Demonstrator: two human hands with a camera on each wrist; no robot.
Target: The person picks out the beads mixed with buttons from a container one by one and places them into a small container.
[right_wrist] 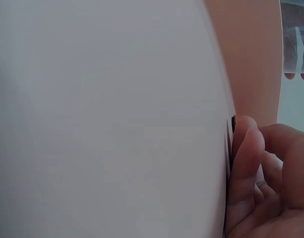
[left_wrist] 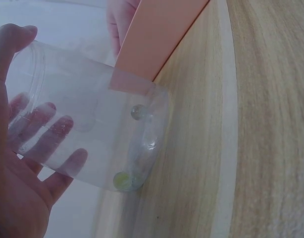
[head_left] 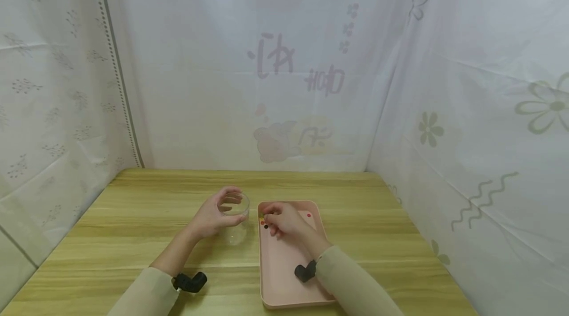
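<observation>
My left hand [head_left: 212, 216] grips a clear plastic jar [head_left: 234, 233] near its rim, thumb on one side and fingers round the other. In the left wrist view a clear marble [left_wrist: 138, 112] and a yellow-green marble [left_wrist: 123, 181] lie at the jar's bottom. My right hand [head_left: 288, 219] reaches into a shallow pink tray [head_left: 280, 276], its bent fingertips low by the far left corner. Close to them are a small red piece [head_left: 263, 222] and a black piece [head_left: 266, 227]. I cannot tell whether the right fingers hold a piece.
Another red piece [head_left: 308, 216] lies near the tray's far right corner. The jar is just left of the tray on a wood-grain table [head_left: 133, 237]. White printed curtains [head_left: 200, 108] hang behind the table and along both sides. Each wrist wears a black camera [head_left: 191, 282].
</observation>
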